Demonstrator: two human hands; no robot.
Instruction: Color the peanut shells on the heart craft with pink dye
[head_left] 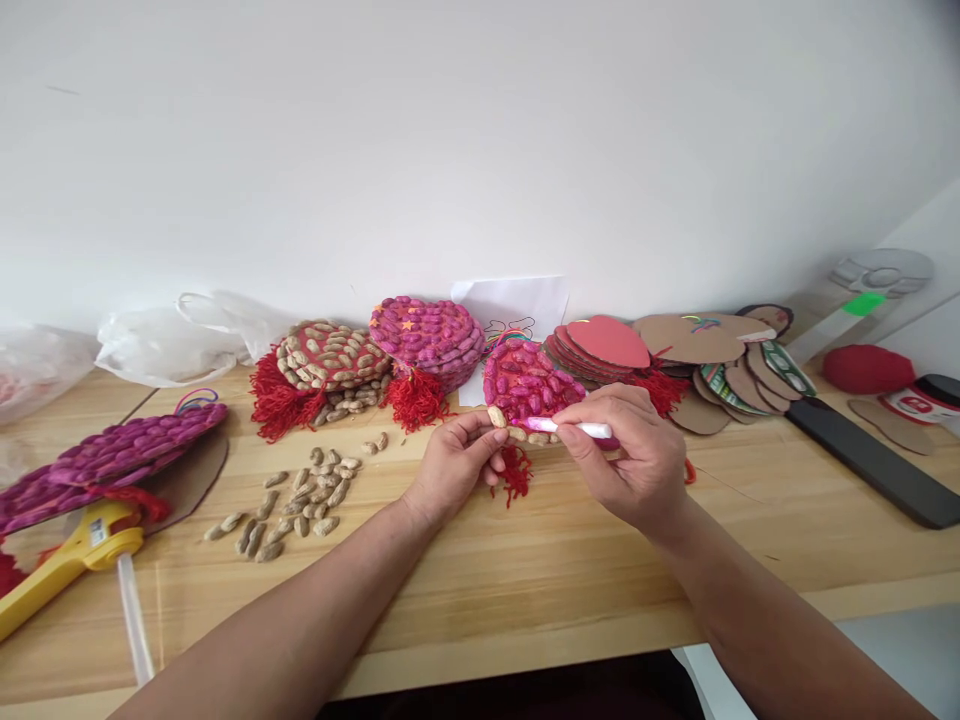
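Between my hands is a peanut-covered craft piece [517, 375], mostly coloured magenta, with uncoloured tan peanuts along its lower edge. My left hand [463, 450] is closed on that lower left edge, with the thumb beside a bare peanut [496, 416]. A white marker [592, 430] with a magenta tip is pinched in my right hand [626, 455]. Its tip meets the peanuts near the lower edge, or hovers just over them; I cannot tell which. A red yarn tassel [516, 475] hangs below the piece.
Loose peanuts [300, 505] lie left of my hands. Behind them stand a magenta peanut stack [427, 335] and a plain one [330, 355]. Cardboard shapes [690, 340] and a black case [874, 460] are at right. A yellow glue gun [75, 555] lies at left.
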